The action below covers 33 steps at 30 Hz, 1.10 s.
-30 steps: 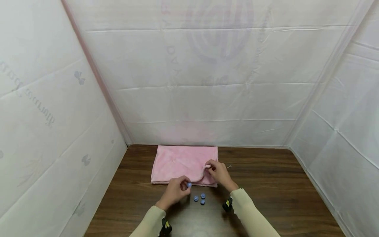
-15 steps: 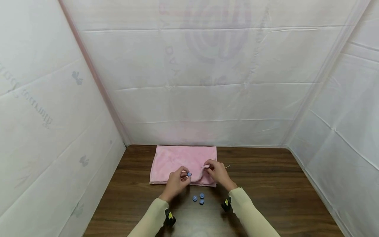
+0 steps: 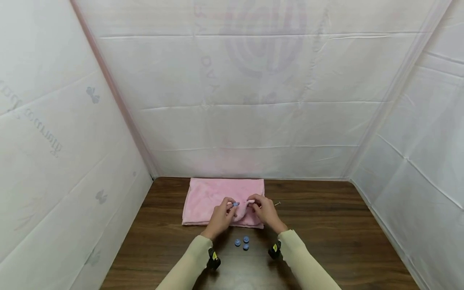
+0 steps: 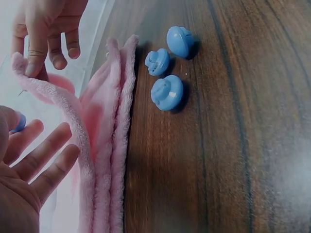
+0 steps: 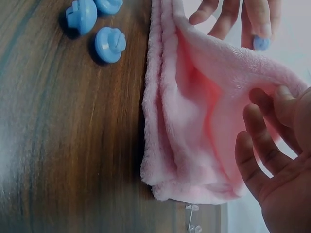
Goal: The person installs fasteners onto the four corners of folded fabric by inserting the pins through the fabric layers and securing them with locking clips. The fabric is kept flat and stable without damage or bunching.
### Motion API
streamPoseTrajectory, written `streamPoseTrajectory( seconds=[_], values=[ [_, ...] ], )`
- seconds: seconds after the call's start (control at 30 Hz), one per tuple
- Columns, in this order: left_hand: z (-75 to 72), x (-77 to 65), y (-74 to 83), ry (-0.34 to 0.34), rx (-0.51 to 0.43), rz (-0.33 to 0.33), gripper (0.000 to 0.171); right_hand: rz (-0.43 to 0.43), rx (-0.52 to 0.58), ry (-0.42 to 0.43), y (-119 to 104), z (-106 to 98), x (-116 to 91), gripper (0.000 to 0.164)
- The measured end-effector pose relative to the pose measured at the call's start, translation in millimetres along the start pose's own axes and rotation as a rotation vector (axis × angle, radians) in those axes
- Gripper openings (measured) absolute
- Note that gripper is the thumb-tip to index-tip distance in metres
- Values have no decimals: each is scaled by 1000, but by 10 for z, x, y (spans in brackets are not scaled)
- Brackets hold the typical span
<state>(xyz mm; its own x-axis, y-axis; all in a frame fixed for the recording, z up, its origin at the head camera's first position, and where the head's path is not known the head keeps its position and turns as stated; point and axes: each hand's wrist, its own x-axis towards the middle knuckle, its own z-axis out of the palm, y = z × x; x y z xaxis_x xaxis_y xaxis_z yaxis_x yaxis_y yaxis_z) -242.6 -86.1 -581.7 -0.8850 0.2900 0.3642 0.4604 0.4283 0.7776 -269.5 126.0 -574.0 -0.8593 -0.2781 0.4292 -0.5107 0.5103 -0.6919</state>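
A folded pink plush cloth [image 3: 210, 195] lies at the far side of the table. My right hand [image 3: 268, 212] pinches its lifted near edge between thumb and fingers, so the top layer stands raised above the lower folds. Over the cloth, my left hand [image 3: 219, 217] pinches a small blue plastic cap [image 3: 235, 204] at its fingertips, close to the raised edge. In the left wrist view a thin pin tip [image 4: 21, 92] pokes out by the lifted fold. Three blue mushroom-shaped caps [image 4: 166, 92] with slotted knobs rest on the wood in front of the cloth.
Beside the cloth's right edge lies a thin pin with clear ends [image 5: 192, 218]. White printed sheeting [image 3: 232, 121] walls in the brown wooden table [image 3: 326, 225] at the back and both sides.
My left hand has moved up and to the right with the blue cap, from in front of the cloth to over it near the lifted edge. My right hand keeps its pinch on the cloth.
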Motion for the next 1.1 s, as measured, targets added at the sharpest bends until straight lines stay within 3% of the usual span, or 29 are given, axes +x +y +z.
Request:
streamPoseTrajectory(
  seconds=[0.27, 0.63, 1.1],
  values=[
    [45, 59, -17, -25, 29, -11, 13, 70, 15, -21, -52, 12, 28, 22],
    [73, 81, 0, 5, 38, 27, 14, 35, -19, -10, -59, 33, 49, 24],
    [98, 91, -18, -34, 40, 20, 15, 50, -33, -19, -48, 35, 40, 26]
  ],
)
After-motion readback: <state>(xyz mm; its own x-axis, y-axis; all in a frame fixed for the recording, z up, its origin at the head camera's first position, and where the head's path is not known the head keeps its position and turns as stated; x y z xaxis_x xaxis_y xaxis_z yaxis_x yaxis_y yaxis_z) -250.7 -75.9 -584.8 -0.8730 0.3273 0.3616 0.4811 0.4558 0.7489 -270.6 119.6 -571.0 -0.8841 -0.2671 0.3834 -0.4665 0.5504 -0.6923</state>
